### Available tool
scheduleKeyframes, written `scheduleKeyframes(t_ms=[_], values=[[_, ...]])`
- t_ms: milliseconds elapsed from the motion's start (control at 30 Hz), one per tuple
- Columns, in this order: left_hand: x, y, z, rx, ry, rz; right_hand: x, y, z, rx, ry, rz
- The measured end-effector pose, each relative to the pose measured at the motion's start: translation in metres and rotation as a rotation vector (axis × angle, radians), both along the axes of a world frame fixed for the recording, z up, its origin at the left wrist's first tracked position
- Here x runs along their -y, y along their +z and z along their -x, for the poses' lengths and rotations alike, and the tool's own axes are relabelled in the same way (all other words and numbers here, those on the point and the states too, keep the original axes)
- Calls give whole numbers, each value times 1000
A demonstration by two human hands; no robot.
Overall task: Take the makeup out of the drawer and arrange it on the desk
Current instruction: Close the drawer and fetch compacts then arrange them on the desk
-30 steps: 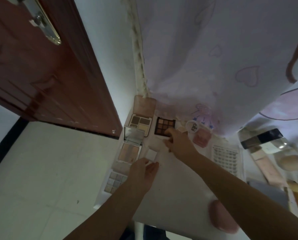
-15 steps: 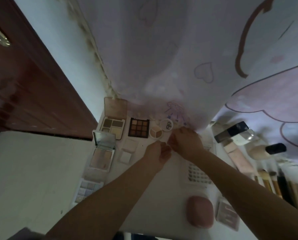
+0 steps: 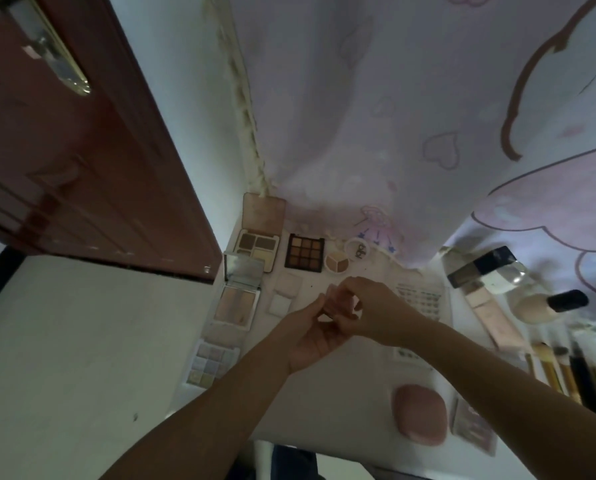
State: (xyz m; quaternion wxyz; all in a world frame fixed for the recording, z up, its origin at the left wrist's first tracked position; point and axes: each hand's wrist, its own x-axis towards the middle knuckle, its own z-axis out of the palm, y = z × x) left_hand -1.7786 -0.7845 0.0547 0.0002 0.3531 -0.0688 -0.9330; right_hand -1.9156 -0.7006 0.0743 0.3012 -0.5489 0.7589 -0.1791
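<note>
Both hands meet above the white desk (image 3: pixel 341 382): left hand (image 3: pixel 312 336) and right hand (image 3: pixel 366 308) pinch a small pink compact (image 3: pixel 336 301), held clear of the surface. Step, apparently: opening it. Next: a free spot near the nine-pan eyeshadow palette (image 3: pixel 304 252).

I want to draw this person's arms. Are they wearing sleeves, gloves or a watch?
No sleeves show: both forearms are bare right to the bottom of the picture. The left hand and the right hand have no gloves. I can see no watch, bracelet or ring, though the picture is dim and blurry, so something small could be missed.
</note>
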Motion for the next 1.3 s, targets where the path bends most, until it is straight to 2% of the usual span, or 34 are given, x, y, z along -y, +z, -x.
scheduleKeyframes(t_ms=[267, 400, 467, 567, 667, 833, 933, 1067, 1200, 1300], values=[[9, 9, -24, 23, 37, 10, 11, 10, -1, 165, -49, -68], [7, 4, -25, 81, 0, -27, 18, 7, 10, 491, -413, -81], [4, -1, -25, 104, 10, -38, 18, 1, 10, 554, -472, -116], [-2, -9, -23, 179, 96, -45, 18, -14, 7, 505, -488, -149], [-4, -16, -19, 282, 175, 35, 25, -28, 5, 359, -517, -64], [-5, -16, -14, 386, 209, 122, 42, -40, 3, 67, -316, -37], [-6, -16, -12, 434, 302, 94, 50, -44, 3, -6, -250, -80], [-6, -13, -15, 438, 305, 81, 48, -43, 0, -32, -235, -98], [-12, -4, -18, 426, 194, 165, 22, -13, 10, 65, -379, 100], [-38, 1, -16, 374, -90, 276, -28, 7, 25, 7, -285, -32]])
